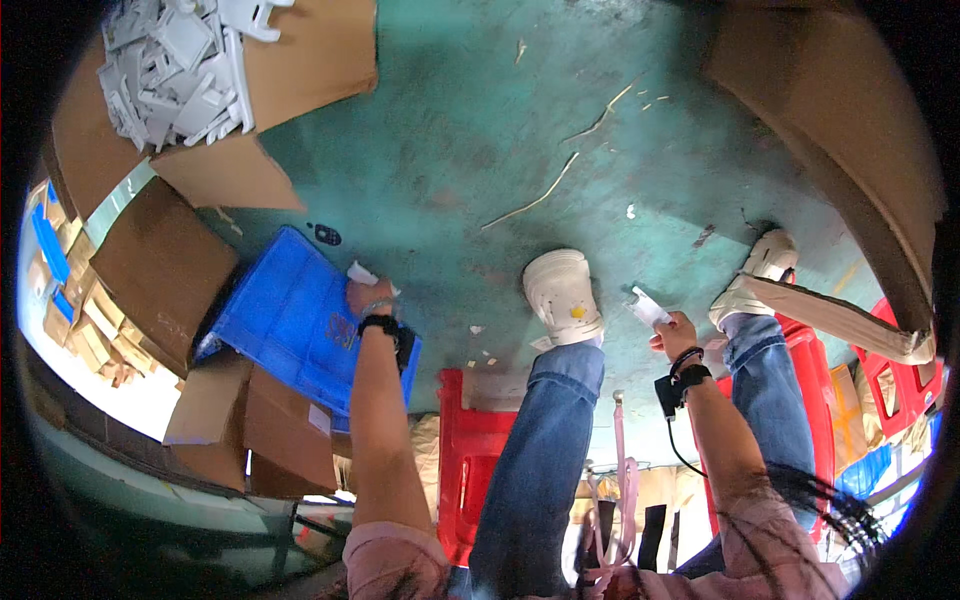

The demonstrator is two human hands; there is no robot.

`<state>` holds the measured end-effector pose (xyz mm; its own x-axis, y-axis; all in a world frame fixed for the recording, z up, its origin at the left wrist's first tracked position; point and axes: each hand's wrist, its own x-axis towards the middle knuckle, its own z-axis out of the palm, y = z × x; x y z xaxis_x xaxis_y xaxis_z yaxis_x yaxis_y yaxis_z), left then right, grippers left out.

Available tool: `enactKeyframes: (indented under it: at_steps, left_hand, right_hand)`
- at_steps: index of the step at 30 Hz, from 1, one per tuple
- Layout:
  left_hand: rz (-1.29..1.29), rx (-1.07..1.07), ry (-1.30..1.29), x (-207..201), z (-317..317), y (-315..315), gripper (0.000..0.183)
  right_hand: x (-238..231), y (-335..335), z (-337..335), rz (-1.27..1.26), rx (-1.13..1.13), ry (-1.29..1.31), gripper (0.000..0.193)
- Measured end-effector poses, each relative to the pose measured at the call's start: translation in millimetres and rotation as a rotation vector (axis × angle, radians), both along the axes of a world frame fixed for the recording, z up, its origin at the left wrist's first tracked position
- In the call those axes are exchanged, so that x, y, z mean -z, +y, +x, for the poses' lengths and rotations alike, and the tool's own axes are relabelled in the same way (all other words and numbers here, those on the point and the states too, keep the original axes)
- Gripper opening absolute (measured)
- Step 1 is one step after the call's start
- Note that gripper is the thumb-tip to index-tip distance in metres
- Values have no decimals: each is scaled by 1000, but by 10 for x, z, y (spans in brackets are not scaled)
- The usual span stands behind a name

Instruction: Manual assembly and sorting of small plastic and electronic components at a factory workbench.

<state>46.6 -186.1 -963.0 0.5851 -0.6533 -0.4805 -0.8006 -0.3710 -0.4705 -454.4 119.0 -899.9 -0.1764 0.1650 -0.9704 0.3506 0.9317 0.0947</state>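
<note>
while the left hand point(370, 298) grasps a white part point(361, 272) at the right edge of the blue crate point(290, 305), the right hand point(677, 335) grips a flat white piece point(648, 306) by its near end, over the green floor point(440, 120) and between the two pale shoes point(560, 290); at the upper left, beyond the crate, an open cardboard box point(310, 60) contains a heap of white components point(180, 75)

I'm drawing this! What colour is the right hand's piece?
The piece is white; the head view shows it best.

Pcs point(180, 75) in box point(312, 45), far L
</note>
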Motion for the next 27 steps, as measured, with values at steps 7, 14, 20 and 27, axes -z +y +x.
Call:
enactKeyframes:
  at_steps: [7,14,20,27]
  left_hand:
    - [-362,-586,792,-617,-898,9,42]
    - [-168,-1252,1742,-2066,-2560,-46,36]
    - [-31,-1066,1649,-2279,-3427,75,24]
    - [-39,283,1110,-1677,-4067,-174,38]
  right_hand:
    - [-162,145,-160,-35,44,83,26]
    - [-772,-459,-174,-127,189,-27,19]
    - [-1365,-1078,-428,-266,508,-180,23]
    - [-1884,-1390,-1046,-525,140,-248,16]
